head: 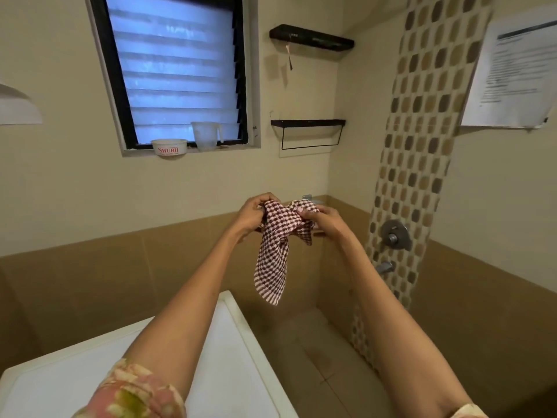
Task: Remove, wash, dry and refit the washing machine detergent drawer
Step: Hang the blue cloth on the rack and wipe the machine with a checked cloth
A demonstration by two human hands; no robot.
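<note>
A brown-and-white checked cloth (271, 267) hangs in front of the tiled wall, bunched at the top and trailing down. My left hand (253, 214) grips its upper left part. My right hand (325, 220) pinches the upper right part with the thumb on top. Both arms reach forward at chest height. The white top of the washing machine (241, 357) lies below my left forearm. A thin rail (319, 233) shows on the wall just behind the cloth. The detergent drawer is not in view.
A window with a white tub (168, 147) and a clear measuring jug (206, 135) on its sill is at upper left. Two black wall shelves (310, 40) hang beside it. A shower mixer (394, 235) and spout (384, 267) sit on the mosaic strip at right.
</note>
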